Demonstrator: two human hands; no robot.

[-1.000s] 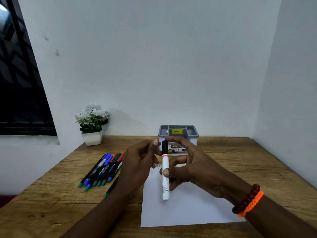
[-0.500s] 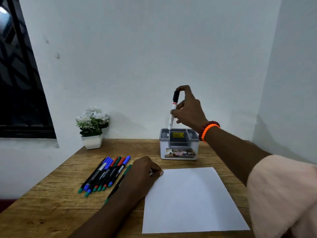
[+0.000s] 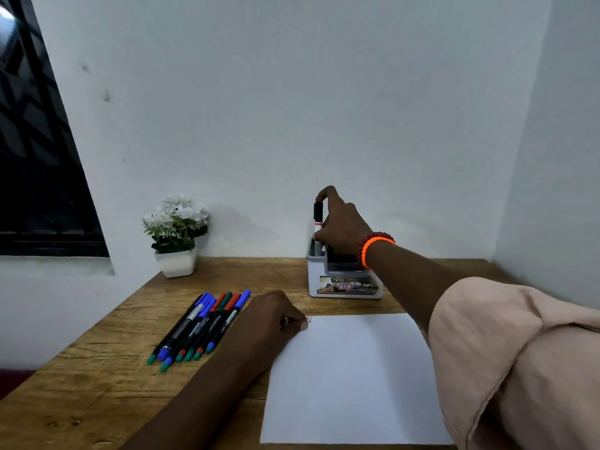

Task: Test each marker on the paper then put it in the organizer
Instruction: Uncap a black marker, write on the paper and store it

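Note:
A white marker with a black cap (image 3: 318,219) stands upright in the left compartment of the grey and white organizer (image 3: 344,284) at the back of the desk. My right hand (image 3: 341,222) holds the marker, forefinger on the cap's top and thumb low on the barrel. The white paper (image 3: 354,378) lies in front of me. My left hand (image 3: 276,315) rests with curled fingers on the paper's top-left corner, beside a small ink mark. Several capped markers (image 3: 201,326) in blue, red and green lie in a row left of that hand.
A small white pot of white flowers (image 3: 177,235) stands at the back left by the wall. A dark window (image 3: 35,164) fills the left side. White walls close in behind and on the right. The wooden desk (image 3: 97,368) reaches to the front edge.
My right hand carried the white marker from above the paper to the organizer and lowered it into the left compartment. My left hand let go of the marker and settled on the paper's corner.

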